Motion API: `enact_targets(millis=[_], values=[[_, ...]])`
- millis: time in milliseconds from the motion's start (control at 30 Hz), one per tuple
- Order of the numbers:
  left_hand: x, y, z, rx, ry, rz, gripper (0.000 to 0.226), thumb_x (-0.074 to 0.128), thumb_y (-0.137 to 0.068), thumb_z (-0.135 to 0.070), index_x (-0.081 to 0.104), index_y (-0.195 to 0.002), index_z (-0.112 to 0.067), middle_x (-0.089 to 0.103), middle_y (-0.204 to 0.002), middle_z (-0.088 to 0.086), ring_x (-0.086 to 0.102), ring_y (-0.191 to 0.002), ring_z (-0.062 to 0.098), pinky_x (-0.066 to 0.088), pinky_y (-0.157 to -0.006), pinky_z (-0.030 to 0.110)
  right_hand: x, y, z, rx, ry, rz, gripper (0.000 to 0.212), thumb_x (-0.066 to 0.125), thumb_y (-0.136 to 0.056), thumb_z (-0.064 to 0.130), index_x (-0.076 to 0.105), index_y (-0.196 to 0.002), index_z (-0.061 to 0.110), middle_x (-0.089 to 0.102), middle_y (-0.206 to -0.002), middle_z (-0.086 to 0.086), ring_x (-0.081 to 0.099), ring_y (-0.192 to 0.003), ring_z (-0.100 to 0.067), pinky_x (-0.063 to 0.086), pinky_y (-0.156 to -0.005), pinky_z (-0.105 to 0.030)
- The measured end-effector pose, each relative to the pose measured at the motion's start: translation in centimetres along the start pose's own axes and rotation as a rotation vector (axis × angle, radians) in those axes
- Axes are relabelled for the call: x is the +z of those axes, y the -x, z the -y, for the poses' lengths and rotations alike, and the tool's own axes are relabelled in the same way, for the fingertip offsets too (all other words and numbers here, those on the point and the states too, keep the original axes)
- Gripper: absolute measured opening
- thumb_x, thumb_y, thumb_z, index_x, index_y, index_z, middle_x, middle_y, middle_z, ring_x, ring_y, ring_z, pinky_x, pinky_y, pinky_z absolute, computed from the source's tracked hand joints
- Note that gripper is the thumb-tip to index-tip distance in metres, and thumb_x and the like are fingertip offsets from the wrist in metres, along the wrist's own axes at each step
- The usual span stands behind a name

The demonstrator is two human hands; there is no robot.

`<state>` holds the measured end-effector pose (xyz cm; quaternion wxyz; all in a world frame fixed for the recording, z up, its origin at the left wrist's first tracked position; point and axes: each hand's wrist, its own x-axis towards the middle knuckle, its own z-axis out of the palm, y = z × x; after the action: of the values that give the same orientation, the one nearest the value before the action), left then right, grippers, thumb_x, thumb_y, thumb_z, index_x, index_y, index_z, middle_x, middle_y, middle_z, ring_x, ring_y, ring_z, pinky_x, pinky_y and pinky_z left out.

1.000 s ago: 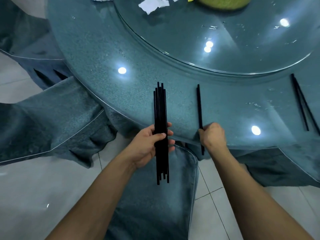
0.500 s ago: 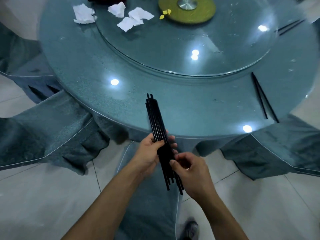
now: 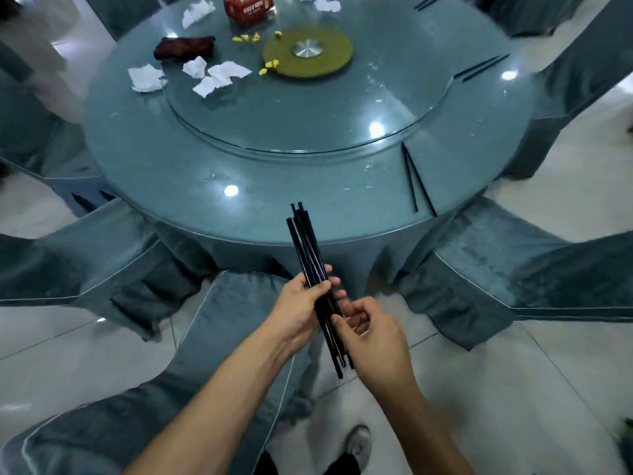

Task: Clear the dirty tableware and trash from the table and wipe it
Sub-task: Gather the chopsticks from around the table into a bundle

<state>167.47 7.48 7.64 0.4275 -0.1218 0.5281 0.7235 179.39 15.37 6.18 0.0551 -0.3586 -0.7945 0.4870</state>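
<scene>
Bundle of black chopsticks (image 3: 310, 255) held before the near edge of the round table (image 3: 171, 186), long axis running away from the person, far ends tilted slightly left. Left hand (image 3: 301, 308) grips mid-bundle; right hand (image 3: 371, 334) pinches the lower part.

My round table (image 3: 178, 173) with glass turntable (image 3: 394, 108), crumpled napkins (image 3: 219, 77), red box (image 3: 248, 7), dark cloth (image 3: 185, 48), yellow scraps (image 3: 270, 65), chopstick pair (image 3: 416, 178) near right edge
</scene>
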Motion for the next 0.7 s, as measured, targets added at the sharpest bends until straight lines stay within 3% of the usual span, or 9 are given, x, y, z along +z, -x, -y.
enact_targets(millis=[67,200,267,400,533,633,700], values=[[2.5,0.8,1.4,-0.001,0.008,-0.011,0.025,0.045,-0.101,0.008,0.058,-0.121,-0.001,0.065,-0.092,0.013,0.065,-0.076,0.025,0.064,-0.066,0.038,-2.5,1.6,-1.4,0.009,0.038,0.007,0.021,0.064,-0.089,0.054,0.058,-0.091,0.033,0.066,-0.077,0.013,0.062,-0.072,0.0,0.055,-0.07,-0.031],[6.2,1.8,2.8,0.017,-0.05,-0.01,0.027,0.043,-0.101,0.009,0.056,-0.124,0.001,0.064,-0.094,0.014,0.065,-0.075,0.025,0.063,-0.067,0.038,-5.9,3.9,-2.5,0.05,-0.018,0.176,0.035,0.042,-0.093,0.07,0.053,-0.106,0.04,0.069,-0.084,0.01,0.066,-0.08,-0.003,0.055,-0.078,-0.035],[7.5,1.9,3.1,0.027,-0.075,0.009,0.026,0.042,-0.102,0.008,0.056,-0.123,0.0,0.064,-0.095,0.014,0.066,-0.076,0.025,0.063,-0.066,0.037,-6.7,4.2,-3.0,0.055,-0.108,0.19,0.035,0.044,-0.091,0.072,0.052,-0.107,0.043,0.069,-0.085,0.009,0.067,-0.08,-0.006,0.056,-0.078,-0.036],[9.4,1.6,3.6,0.05,-0.115,0.047,0.026,0.043,-0.103,0.006,0.057,-0.123,-0.003,0.065,-0.099,0.015,0.068,-0.079,0.024,0.061,-0.068,0.035,-7.5,2.9,-4.1,0.05,-0.158,0.257,0.014,0.048,-0.101,0.046,0.053,-0.107,0.034,0.064,-0.078,0.003,0.066,-0.07,-0.013,0.055,-0.073,-0.042],[10.5,1.0,3.7,0.081,-0.154,0.086,0.027,0.044,-0.104,0.005,0.056,-0.125,-0.006,0.069,-0.102,0.013,0.07,-0.08,0.022,0.061,-0.072,0.036,-7.8,1.9,-4.1,0.082,-0.314,0.286,0.023,0.042,-0.105,0.039,0.055,-0.102,0.02,0.054,-0.07,0.004,0.051,-0.062,-0.014,0.043,-0.064,-0.041],[10.9,0.5,3.8,0.115,-0.269,0.114,0.028,0.046,-0.104,0.002,0.052,-0.128,-0.011,0.074,-0.104,0.011,0.073,-0.085,0.025,0.061,-0.079,0.042,-7.4,0.3,-4.8,0.08,-0.356,0.247,0.038,0.039,-0.095,0.066,0.055,-0.105,0.033,0.053,-0.073,0.014,0.048,-0.067,-0.006,0.041,-0.069,-0.039],[11.1,-0.2,3.8,0.14,-0.401,0.106,0.031,0.048,-0.103,0.002,0.052,-0.129,-0.013,0.074,-0.109,0.007,0.074,-0.09,0.026,0.06,-0.087,0.049,-7.4,-0.7,-5.1,0.055,-0.313,0.241,0.046,0.033,-0.095,0.068,0.051,-0.124,0.037,0.052,-0.092,0.02,0.051,-0.084,0.0,0.044,-0.08,-0.034]])
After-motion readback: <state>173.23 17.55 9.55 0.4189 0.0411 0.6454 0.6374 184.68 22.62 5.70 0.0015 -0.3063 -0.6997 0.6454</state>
